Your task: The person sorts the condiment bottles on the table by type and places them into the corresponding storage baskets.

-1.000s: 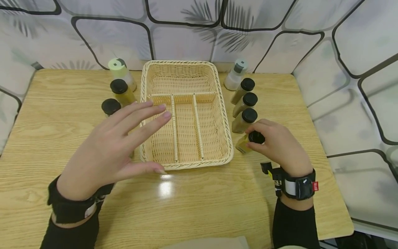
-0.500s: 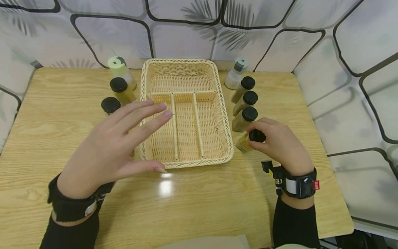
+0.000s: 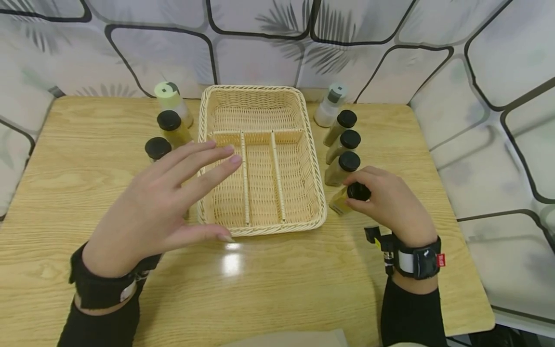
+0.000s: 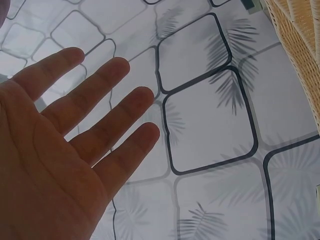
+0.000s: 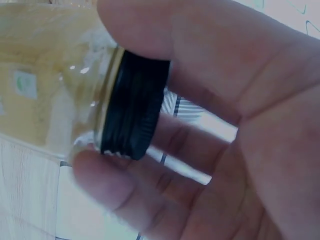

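Note:
My right hand [image 3: 388,202] pinches a spice jar [image 3: 339,202] by its black screw cap, thumb on one side and fingers on the other. Yellowish contents and a small label show through this jar's clear wall in the right wrist view, where its cap [image 5: 136,105] sits between thumb and fingertips. My left hand [image 3: 158,207] is spread palm down over the left front part of a wicker basket [image 3: 318,193], holding nothing. The left wrist view shows that hand's fingers [image 4: 107,80] straight and apart. The basket has one wide back compartment and three narrow front ones.
Right of the basket, a row of black-capped jars [image 3: 342,168] runs back to a white bottle [image 3: 328,108]. On the left stand a green-topped bottle [image 3: 171,101], a yellow jar [image 3: 173,130] and another black-capped jar [image 3: 157,148]. A patterned wall covering [image 3: 260,62] borders the table [image 3: 277,284].
The head view shifts slightly. Both hands, the pinched jar and the basket keep their places relative to one another.

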A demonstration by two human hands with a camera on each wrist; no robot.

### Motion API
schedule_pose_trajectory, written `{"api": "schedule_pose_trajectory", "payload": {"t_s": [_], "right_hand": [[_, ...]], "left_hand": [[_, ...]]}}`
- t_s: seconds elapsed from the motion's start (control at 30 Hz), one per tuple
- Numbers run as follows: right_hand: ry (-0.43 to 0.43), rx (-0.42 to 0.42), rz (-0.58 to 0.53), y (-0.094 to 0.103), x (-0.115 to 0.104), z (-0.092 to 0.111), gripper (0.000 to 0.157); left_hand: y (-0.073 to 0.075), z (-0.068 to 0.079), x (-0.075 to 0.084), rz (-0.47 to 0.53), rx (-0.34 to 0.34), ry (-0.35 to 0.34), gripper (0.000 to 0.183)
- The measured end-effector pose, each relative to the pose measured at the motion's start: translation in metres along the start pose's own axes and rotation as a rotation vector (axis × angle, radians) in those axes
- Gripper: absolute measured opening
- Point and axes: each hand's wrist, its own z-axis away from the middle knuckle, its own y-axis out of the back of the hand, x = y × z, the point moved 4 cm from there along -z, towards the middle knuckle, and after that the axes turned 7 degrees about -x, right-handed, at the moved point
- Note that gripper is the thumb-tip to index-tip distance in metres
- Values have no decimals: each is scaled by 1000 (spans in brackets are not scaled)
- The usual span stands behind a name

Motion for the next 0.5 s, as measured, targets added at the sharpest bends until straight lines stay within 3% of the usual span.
{"api": "schedule_pose_trajectory", "payload": {"t_s": [0.2,0.5], "right_hand": [[-42,-56,-16,-1,3,1,42],[-29,-20,17,0,1,3,35]], "left_hand": [[0,0,0,-3,2,6,80],[2,1,0,3,3,24,80]]}}
